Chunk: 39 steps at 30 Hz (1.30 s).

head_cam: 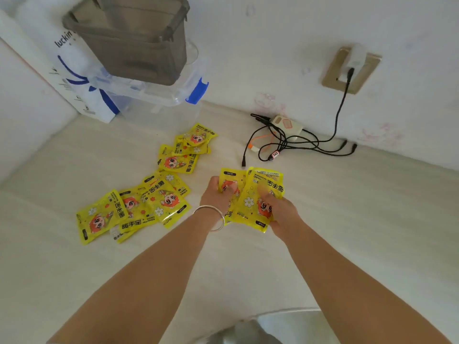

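"HAND WARMER" on yellow packets [159, 204]; "luckin" on white bag [65, 61]

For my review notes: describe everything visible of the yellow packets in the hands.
The held packets are glossy yellow plastic-looking sachets, printed with an orange-haired cartoon figure, white flowers and "HAND WARMER". At least two overlap, fanned, over the white surface. The left hand grips the left one, the right hand the right.
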### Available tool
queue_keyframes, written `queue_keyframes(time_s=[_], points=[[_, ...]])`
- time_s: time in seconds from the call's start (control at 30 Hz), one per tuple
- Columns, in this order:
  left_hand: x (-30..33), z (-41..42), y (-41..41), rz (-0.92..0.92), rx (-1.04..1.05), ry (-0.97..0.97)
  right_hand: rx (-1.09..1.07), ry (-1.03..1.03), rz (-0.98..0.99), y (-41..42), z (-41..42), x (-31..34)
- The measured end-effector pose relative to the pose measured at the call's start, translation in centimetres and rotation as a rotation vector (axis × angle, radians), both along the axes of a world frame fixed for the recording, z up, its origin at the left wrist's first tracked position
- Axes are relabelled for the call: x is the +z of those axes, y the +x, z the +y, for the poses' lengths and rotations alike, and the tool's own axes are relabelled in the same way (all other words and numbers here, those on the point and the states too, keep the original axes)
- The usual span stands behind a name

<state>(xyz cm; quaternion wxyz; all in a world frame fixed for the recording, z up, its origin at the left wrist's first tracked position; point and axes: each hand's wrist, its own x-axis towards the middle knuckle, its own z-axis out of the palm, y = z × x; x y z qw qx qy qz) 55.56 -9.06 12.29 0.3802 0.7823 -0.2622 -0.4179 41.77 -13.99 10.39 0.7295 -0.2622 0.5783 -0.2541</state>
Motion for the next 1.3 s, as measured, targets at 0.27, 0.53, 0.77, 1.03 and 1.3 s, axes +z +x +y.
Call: queue_keyframes(time_s=[0.27,0.53,0.77,1.03,1.3], points=[[1.4,0.2,-11.3,0.181,-0.308,-0.003,-0.447,-0.025,0.041,-11.1,7.0,1.3],[2.7,3.2,-26.3,0.338,-0.687,0.102,-0.879,-0.023,-0.024,-25.2,14.9,2.7],[1.6,7.1,-41.4,0.393,-0.908,0.22,-1.181,0.038,-0.045,-37.8,22.0,1.7],[-4.5,11.5,-56.2,0.182,-1.096,0.356,-1.175,0.186,0.12,-51.6,28.0,-3.4],[-11.7,12.0,-60.7,-0.188,-1.125,0.431,-0.917,0.298,0.367,-56.1,28.8,-8.9]])
